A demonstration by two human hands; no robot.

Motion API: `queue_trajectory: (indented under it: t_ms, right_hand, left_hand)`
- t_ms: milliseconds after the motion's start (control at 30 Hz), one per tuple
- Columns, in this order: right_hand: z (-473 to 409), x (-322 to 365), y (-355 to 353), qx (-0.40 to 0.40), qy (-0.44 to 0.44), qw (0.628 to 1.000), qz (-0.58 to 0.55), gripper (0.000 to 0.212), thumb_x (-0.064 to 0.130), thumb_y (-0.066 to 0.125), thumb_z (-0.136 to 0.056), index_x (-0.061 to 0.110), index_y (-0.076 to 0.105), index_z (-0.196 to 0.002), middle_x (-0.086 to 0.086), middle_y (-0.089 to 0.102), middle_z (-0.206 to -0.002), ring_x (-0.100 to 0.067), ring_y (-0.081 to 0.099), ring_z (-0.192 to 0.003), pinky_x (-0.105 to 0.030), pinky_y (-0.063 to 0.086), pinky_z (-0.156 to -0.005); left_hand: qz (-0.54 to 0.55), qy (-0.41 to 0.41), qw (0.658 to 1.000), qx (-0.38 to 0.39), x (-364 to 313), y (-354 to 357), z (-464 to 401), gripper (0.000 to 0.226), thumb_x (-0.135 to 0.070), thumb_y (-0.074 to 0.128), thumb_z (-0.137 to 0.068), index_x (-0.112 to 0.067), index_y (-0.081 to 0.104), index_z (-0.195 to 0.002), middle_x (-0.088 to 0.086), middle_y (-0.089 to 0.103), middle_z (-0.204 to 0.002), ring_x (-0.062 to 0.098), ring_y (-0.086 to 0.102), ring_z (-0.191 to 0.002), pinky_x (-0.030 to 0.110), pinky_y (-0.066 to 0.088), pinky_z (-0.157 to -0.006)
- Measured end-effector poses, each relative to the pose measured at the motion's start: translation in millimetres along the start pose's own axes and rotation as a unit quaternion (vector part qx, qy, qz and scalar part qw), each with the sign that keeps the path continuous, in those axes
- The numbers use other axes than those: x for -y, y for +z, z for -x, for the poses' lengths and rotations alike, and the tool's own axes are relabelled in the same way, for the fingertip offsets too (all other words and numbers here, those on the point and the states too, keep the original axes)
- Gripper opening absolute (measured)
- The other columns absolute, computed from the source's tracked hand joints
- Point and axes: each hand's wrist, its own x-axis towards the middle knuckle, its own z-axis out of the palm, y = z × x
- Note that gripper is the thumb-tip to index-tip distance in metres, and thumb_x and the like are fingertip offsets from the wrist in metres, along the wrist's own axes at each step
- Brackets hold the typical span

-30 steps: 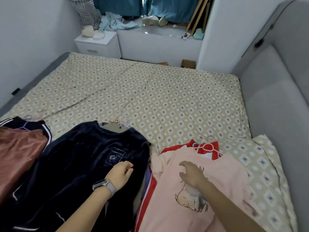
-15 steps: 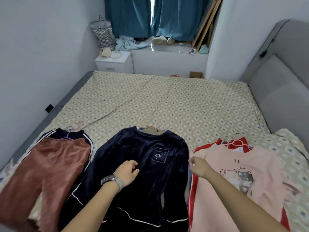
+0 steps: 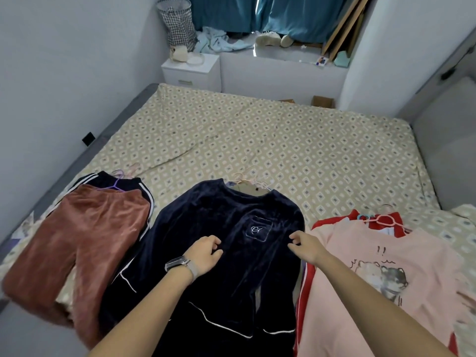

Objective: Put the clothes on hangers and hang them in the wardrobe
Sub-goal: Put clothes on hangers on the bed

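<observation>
Head view is looking a bit lower and closer than half a second back, so more of the bed [image 3: 257, 140] is taken up by the three piles of clothes. The navy velvet top [image 3: 226, 243] is laid flat in the middle, already on a pale hanger [image 3: 251, 180] whose hook pokes out past the collar. The left hand [image 3: 203, 255], with a watch [image 3: 180, 264] strapped on the wrist, is set on the top's chest with the fingers curled in; whether fabric is actually pinched can't be told from here.

Biggest change: the right hand [image 3: 305, 244] was at the edge of the pink cat shirt [image 3: 381, 274] half a second ago, and it's now been shifted left onto the navy top, just right of the embroidered pocket. Its fingers are bent down into the velvet, looks like a pinch on the fabric, though that's not totally clear. The left hand has barely been moved.

The pink cat shirt is spread on the right over a red garment [image 3: 332, 222], with a pink hanger [image 3: 383, 219] showing at the neck. On the left, rust velvet trousers [image 3: 77, 243] are laid over dark striped track pants [image 3: 108, 177] on a purple hanger [image 3: 116, 184].

At the far end, a white nightstand [image 3: 192, 72], a checked laundry basket [image 3: 177, 21] and teal curtains [image 3: 257, 14] can be seen. The wardrobe isn't caught in the shot.
</observation>
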Motion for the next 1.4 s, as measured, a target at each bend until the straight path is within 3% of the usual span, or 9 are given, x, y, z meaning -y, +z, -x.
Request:
queue_trajectory:
  t_ms: [100,300,467,667,767,933,1133,1300,1400]
  right_hand:
    - [-23.2,-6.4,-5.6,0.012,0.011,1.0,-0.014,0.045,0.027,0.056,-0.096,0.009,0.047,-0.136,-0.01,0.057,-0.131,-0.022,0.056,-0.117,-0.023,0.039,-0.094]
    - [-87.7,-18.6,-16.9,0.029,0.013,0.999,-0.012,0.058,0.034,0.055,-0.097,0.008,0.035,-0.144,-0.012,0.05,-0.14,-0.025,0.051,-0.126,-0.028,0.038,-0.101]
    - [-150.3,-28.2,-16.7,0.053,0.006,0.997,0.056,0.066,0.038,0.056,-0.096,0.007,0.03,-0.148,-0.013,0.051,-0.139,-0.029,0.049,-0.127,-0.035,0.04,-0.105]
    - [-218.7,-29.3,-12.0,0.022,-0.004,0.996,0.087,0.076,0.036,0.061,-0.092,0.003,0.026,-0.15,-0.015,0.04,-0.149,-0.032,0.04,-0.136,-0.038,0.033,-0.113]
    - [-246.5,-28.8,-11.6,0.0,-0.002,0.996,0.089,0.069,0.033,0.064,-0.09,0.002,0.034,-0.144,-0.018,0.048,-0.14,-0.036,0.047,-0.127,-0.04,0.039,-0.105]
    - [-276.4,-24.6,-11.5,0.038,0.052,0.997,0.029,0.072,0.032,0.064,-0.091,-0.001,0.028,-0.145,-0.021,0.05,-0.137,-0.039,0.05,-0.124,-0.041,0.042,-0.1]
    - [-283.1,-8.4,-1.4,0.045,0.024,0.998,-0.021,0.057,0.048,0.057,-0.093,0.003,0.051,-0.127,-0.013,0.059,-0.122,-0.033,0.056,-0.112,-0.035,0.044,-0.088]
    - [-259.3,12.4,3.4,-0.052,0.016,0.998,-0.042,0.058,0.076,0.045,-0.08,0.02,0.059,-0.088,0.0,0.062,-0.088,-0.024,0.06,-0.084,-0.042,0.052,-0.078]
    - [-241.3,20.5,6.7,-0.123,-0.002,0.991,-0.049,0.056,0.08,0.043,-0.076,0.026,0.058,-0.079,0.006,0.062,-0.079,-0.018,0.059,-0.078,-0.039,0.053,-0.073]
  left_hand:
    - [0.004,-0.012,1.0,-0.008,-3.3,-0.9,-15.5,0.034,-0.031,0.053,-0.094,-0.02,0.052,-0.126,-0.007,0.052,-0.112,0.009,0.054,-0.098,0.023,0.045,-0.09]
    - [-0.008,-0.027,1.0,0.008,-12.3,-5.6,-65.2,0.043,-0.031,0.053,-0.095,-0.016,0.045,-0.134,0.001,0.048,-0.13,0.015,0.052,-0.116,0.025,0.042,-0.099]
    - [-0.013,-0.026,0.999,0.028,-14.0,-6.1,-105.6,0.042,-0.03,0.052,-0.095,-0.019,0.044,-0.134,-0.003,0.05,-0.129,0.013,0.051,-0.116,0.022,0.041,-0.098]
    - [-0.009,-0.061,0.998,0.032,-0.2,-1.3,-136.2,0.041,-0.029,0.051,-0.095,-0.019,0.044,-0.134,-0.003,0.05,-0.128,0.011,0.051,-0.114,0.017,0.039,-0.094]
    - [0.003,-0.061,0.998,0.018,3.5,5.4,-147.2,0.041,-0.028,0.051,-0.096,-0.019,0.044,-0.135,-0.004,0.05,-0.128,0.009,0.049,-0.115,0.013,0.035,-0.092]
    - [0.037,-0.077,0.996,0.002,8.4,14.0,-158.0,0.041,-0.027,0.054,-0.094,-0.018,0.046,-0.133,-0.004,0.05,-0.126,0.009,0.052,-0.112,0.014,0.038,-0.092]
    - [0.053,-0.084,0.995,-0.004,16.9,21.3,-157.7,0.039,-0.026,0.056,-0.093,-0.018,0.048,-0.131,-0.002,0.052,-0.122,0.007,0.053,-0.106,0.014,0.039,-0.091]
    - [0.072,-0.091,0.993,-0.015,21.5,21.4,-151.9,0.038,-0.025,0.055,-0.094,-0.018,0.049,-0.13,-0.005,0.05,-0.119,0.003,0.049,-0.103,0.013,0.036,-0.091]
    - [0.085,-0.092,0.991,-0.039,24.8,16.8,-147.0,0.036,-0.024,0.055,-0.094,-0.018,0.05,-0.129,-0.008,0.048,-0.115,0.003,0.049,-0.101,0.011,0.036,-0.088]
